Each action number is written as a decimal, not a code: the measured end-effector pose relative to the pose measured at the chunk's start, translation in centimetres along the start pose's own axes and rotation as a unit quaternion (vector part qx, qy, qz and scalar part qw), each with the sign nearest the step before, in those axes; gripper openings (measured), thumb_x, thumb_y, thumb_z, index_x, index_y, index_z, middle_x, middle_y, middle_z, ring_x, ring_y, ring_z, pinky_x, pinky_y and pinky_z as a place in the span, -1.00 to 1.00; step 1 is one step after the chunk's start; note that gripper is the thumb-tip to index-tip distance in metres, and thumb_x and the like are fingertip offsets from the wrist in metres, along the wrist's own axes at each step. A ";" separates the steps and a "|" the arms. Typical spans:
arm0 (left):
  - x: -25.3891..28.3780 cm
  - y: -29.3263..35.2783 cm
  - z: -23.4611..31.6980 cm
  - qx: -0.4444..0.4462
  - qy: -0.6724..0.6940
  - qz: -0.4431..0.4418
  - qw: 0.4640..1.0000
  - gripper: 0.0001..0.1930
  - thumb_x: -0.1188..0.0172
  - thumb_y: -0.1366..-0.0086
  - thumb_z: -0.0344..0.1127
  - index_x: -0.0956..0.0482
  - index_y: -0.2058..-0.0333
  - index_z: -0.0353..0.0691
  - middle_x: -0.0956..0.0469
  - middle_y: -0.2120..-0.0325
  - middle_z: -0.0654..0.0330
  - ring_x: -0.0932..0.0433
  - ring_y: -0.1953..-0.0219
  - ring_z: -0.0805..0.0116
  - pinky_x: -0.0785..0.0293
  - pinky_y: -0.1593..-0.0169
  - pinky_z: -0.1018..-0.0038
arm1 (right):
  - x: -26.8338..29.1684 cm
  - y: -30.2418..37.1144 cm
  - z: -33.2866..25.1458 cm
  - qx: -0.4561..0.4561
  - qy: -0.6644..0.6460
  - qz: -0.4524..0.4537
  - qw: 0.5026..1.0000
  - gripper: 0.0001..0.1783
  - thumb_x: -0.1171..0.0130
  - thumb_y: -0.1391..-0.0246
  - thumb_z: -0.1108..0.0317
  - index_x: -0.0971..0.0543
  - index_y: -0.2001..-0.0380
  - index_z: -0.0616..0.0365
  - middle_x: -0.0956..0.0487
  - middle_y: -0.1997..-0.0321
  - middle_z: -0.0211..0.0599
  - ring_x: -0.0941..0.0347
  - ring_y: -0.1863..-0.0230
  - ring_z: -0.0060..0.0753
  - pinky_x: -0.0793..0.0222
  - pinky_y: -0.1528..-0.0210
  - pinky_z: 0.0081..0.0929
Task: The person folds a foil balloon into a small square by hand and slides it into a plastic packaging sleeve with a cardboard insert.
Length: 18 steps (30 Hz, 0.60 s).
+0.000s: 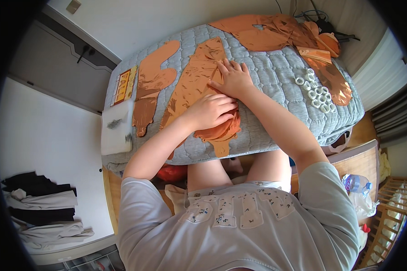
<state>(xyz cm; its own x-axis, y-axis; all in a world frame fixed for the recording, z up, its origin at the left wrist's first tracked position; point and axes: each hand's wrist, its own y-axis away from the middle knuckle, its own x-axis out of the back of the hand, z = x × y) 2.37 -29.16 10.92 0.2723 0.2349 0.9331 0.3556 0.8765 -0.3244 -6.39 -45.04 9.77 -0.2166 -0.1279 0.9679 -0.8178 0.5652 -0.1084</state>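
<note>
A flat, wrinkled orange foil balloon (190,79) lies lengthwise on the quilted mattress before me, its near end folded or bunched with a small tab (221,148) pointing toward me. My left hand (211,110) rests on the bunched part with its fingers slightly bent. Farther up, my right hand (235,79) lies flat on the foil's right edge, fingers spread. What is under both palms is hidden. To the left is another flat foil balloon (151,74) with a curved outline. More crumpled orange foil (257,36) covers the far right corner, and a separate strip (330,81) hangs toward the right edge.
Several white rings (321,97) lie on the mattress (271,86) at right. A clear packet (117,128) and a printed card (124,86) sit at its left edge. Dark cables (323,22) are in the far corner. A plastic bottle (357,183) stands at lower right.
</note>
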 end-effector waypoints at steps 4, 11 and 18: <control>0.3 -0.4 0.3 -0.022 0.006 -0.011 1.000 -0.68 -0.29 -0.33 -0.14 -0.70 0.03 -0.16 -0.68 0.04 0.23 -0.58 -0.08 0.22 -0.45 -0.22 0.25 | -0.1 0.1 0.1 0.000 0.021 0.003 1.000 0.09 0.18 -0.22 -0.56 -0.07 -0.57 -0.02 -0.07 -0.64 -0.21 0.08 -0.62 -0.11 0.28 -0.60 0.09; 0.1 -0.1 1.1 -0.005 0.011 0.016 1.000 -0.68 -0.31 -0.31 -0.10 -0.75 0.04 -0.09 -0.70 0.05 0.31 -0.52 -0.12 0.32 -0.34 -0.26 0.20 | -0.2 -0.2 0.1 0.005 0.030 -0.003 1.000 0.09 0.22 -0.23 -0.56 -0.03 -0.58 -0.03 -0.01 -0.66 -0.22 0.10 -0.63 -0.12 0.28 -0.60 0.10; 0.6 0.2 4.6 0.106 0.111 -0.016 0.988 -0.56 -0.28 -0.34 -0.10 -0.63 -0.16 -0.03 -0.56 -0.19 0.22 -0.48 -0.16 0.22 -0.25 -0.30 0.18 | -0.7 0.0 0.5 0.015 0.030 0.016 0.999 0.09 0.22 -0.23 -0.57 -0.06 -0.56 -0.01 -0.05 -0.64 -0.17 0.07 -0.62 -0.07 0.25 -0.59 0.13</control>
<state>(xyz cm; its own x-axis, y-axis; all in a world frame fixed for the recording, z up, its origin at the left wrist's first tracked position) -1.53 -26.88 12.11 0.4619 0.1274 0.8777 0.1795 0.9557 -0.2332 -6.55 -45.34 8.98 -0.2103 -0.0600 0.9758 -0.8268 0.5435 -0.1448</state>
